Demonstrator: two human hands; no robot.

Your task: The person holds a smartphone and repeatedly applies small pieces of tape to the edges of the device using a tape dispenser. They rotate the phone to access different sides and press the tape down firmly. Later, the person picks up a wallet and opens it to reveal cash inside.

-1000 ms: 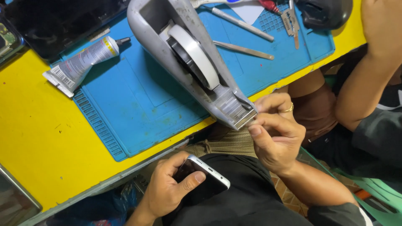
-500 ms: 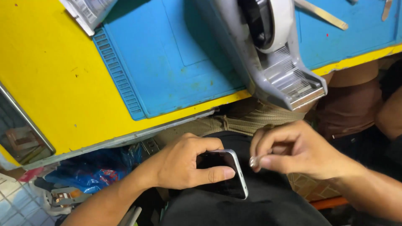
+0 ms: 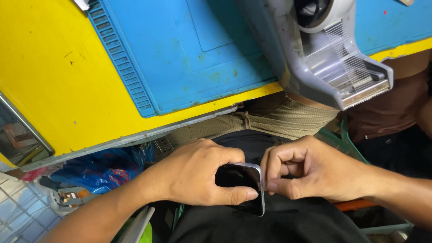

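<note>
Left grip [image 3: 198, 173] clasps a dark phone [image 3: 243, 186] while right grip [image 3: 310, 168] pinches its edge, below the grey tape dispenser [image 3: 324, 58].

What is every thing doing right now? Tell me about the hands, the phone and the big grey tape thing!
left hand: gripping the phone, thumb along its lower edge.
right hand: fingers pinched together at the phone's right edge; what they pinch is too small to tell.
phone: dark screen, held over the lap.
tape dispenser: standing on the blue mat, its cutter end poking past the table edge.
blue mat: lying flat on the yellow table.
</note>
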